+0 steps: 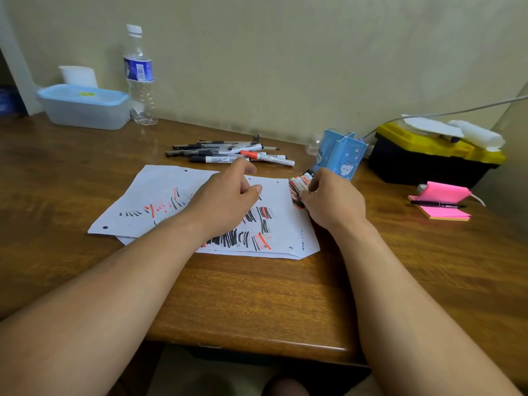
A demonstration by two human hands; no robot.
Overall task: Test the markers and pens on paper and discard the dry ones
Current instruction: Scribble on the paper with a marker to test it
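Your left hand [225, 201] rests on the paper sheets [160, 195], fingers loosely curled and holding nothing, the forefinger reaching towards the far edge of the top sheet. The sheets lie overlapped on the wooden table [257, 295] and carry short black and red test strokes, densest under and just right of your wrist. Beyond your fingertips, off the paper, a loose pile of pens and markers [228, 152] lies flat on the table, mostly black-capped with one red-capped marker on its right side. At the right edge of the paper stands a bundle of markers [298, 190], tilted, its lower ends on or very near the sheet. Your right hand [334, 198] grips this bundle from the right, fingers wrapped round it. The number of markers in it cannot be counted, as your fingers cover most of them. Just behind that hand is a blue pen holder [343, 155] with cartoon figures, upright. Further right sits a black toolbox [428, 164] with a yellow lid and white cloths [457, 130] on top. In front of it lies a pink sticky-note pad [445, 201] with a black pen [437, 204] across it.
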